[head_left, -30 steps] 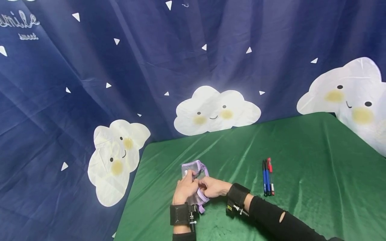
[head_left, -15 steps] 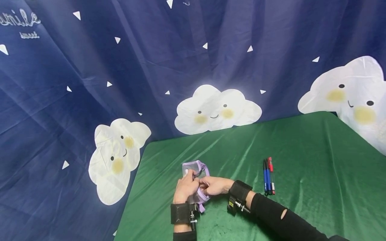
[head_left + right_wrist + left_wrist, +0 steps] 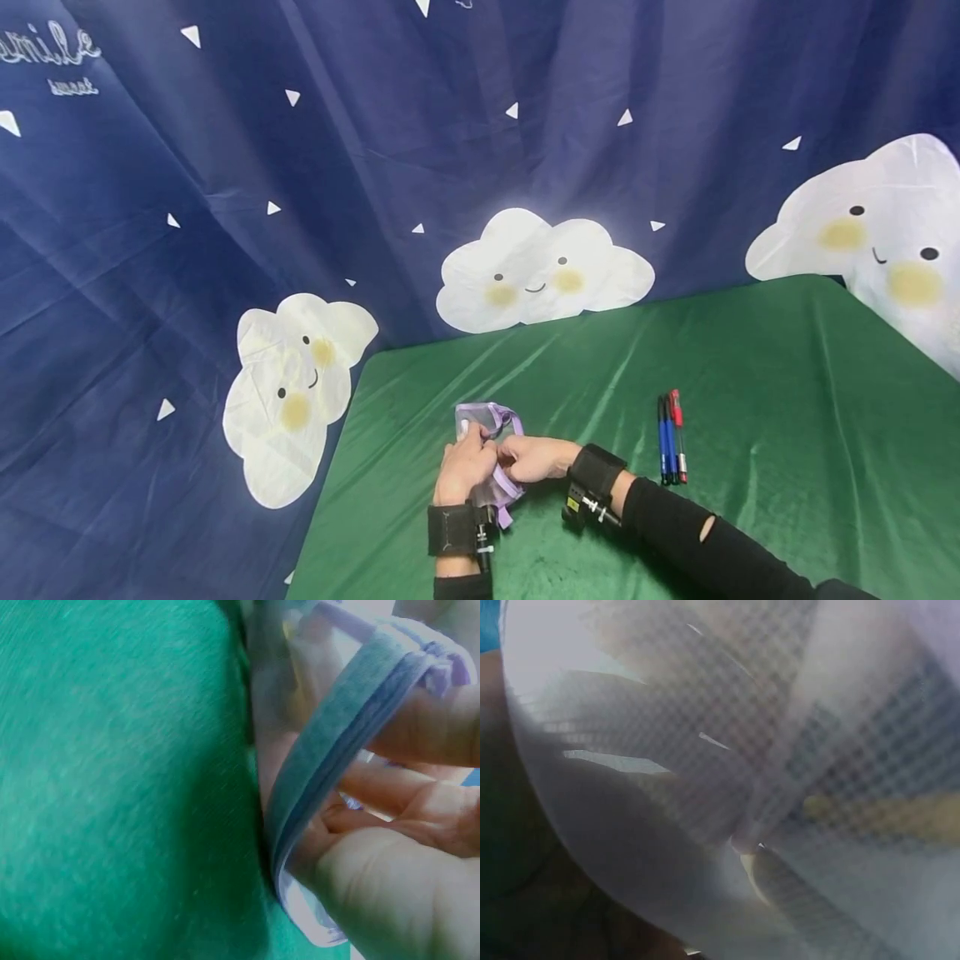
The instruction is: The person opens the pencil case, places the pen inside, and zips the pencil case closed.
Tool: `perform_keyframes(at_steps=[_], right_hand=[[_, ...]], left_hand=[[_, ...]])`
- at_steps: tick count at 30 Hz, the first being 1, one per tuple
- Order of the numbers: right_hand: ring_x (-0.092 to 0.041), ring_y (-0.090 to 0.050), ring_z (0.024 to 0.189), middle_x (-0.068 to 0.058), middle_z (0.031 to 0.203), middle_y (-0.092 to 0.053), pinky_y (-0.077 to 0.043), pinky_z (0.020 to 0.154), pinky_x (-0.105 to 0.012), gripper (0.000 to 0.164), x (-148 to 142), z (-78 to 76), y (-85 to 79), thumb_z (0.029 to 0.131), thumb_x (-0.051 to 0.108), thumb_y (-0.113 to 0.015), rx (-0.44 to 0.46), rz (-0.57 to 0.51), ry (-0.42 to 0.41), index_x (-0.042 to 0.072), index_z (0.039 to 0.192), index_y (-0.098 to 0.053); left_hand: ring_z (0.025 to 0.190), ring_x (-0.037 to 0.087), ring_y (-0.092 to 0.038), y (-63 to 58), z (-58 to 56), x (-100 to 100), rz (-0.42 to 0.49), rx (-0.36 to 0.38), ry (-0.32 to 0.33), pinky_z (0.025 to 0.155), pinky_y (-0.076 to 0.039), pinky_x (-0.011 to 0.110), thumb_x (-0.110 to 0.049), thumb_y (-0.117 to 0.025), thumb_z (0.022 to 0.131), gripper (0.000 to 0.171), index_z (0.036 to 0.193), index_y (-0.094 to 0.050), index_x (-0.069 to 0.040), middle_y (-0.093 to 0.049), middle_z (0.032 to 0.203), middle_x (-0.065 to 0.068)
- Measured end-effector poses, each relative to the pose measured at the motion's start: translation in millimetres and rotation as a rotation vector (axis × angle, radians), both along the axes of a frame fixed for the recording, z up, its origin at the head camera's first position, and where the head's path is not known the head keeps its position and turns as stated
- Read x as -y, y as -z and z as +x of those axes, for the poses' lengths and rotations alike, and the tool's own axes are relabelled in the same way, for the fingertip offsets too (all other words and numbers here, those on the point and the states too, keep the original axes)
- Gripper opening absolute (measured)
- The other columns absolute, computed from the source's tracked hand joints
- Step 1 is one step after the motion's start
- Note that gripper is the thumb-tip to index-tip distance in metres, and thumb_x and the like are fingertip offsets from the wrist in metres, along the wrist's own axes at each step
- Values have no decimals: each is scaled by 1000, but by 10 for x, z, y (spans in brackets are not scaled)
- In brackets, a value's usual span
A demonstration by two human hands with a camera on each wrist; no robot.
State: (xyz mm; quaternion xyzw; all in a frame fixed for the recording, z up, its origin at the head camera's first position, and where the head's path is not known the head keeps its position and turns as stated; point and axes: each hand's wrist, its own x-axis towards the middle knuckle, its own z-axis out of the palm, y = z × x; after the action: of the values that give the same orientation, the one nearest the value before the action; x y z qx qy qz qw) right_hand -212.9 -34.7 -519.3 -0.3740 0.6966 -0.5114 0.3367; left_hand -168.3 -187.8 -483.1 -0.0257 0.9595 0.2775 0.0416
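A see-through mesh pencil case with purple trim lies on the green cloth. My left hand holds it from the left side, fingers over the mesh. From the right, my right hand reaches into its opening. In the right wrist view the purple zipper edge stands bowed apart, with the right fingers and thumb inside it. The fingertips are partly hidden behind that edge; I cannot tell whether they grip anything. The mesh fills the left wrist view, with a blurred yellowish strip showing through.
Two blue pens and a red-capped pen lie side by side to the right of my hands. Green cloth covers the table. A dark blue curtain with white clouds hangs behind and to the left.
The right hand has shifted slightly within the case opening. Both hands stay at the case, and the pens lie still; the head view has tilted a little.
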Motion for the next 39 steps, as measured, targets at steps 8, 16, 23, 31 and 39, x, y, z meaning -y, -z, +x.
perform_keyframes(at_steps=[8,16,23,31,39], right_hand=[[-4,-39,56,7,64,-44,-31,50,-16,21,-15,7,-94,75,-12,-49,-29,26,78,-2,83,-65],[-11,-61,71,-16,89,-72,-50,59,-18,30,-53,-34,-171,81,-9,-54,-59,12,282,-8,105,-72],[-13,-66,84,-18,104,-75,-55,69,-24,26,-157,-135,-293,89,0,-59,-262,102,406,-6,111,-71],[-22,-70,96,-14,105,-75,-59,87,-39,24,-348,-199,-557,93,5,-60,-431,133,521,1,114,-70],[-33,-69,107,-22,121,-70,-57,91,-48,29,-696,-193,-885,97,8,-59,-541,108,605,0,124,-65]], left_hand=[[106,44,-59,11,18,8,12,-7,-20,99,-43,57,-20,-48,96,24,113,-59,-7,-69,126,21],[109,48,-59,-2,15,5,9,-13,-8,100,-42,59,-21,-49,95,24,111,-59,-7,-69,126,21],[104,46,-56,-5,15,-8,-9,1,-30,91,-46,58,-22,-49,96,22,112,-59,-9,-69,129,19],[101,45,-56,-1,21,-25,-22,-1,-41,89,-47,58,-22,-50,95,25,115,-59,-9,-69,129,20],[98,42,-55,-15,37,-22,-22,-4,-36,90,-47,56,-22,-50,95,24,114,-59,-9,-68,129,20]])
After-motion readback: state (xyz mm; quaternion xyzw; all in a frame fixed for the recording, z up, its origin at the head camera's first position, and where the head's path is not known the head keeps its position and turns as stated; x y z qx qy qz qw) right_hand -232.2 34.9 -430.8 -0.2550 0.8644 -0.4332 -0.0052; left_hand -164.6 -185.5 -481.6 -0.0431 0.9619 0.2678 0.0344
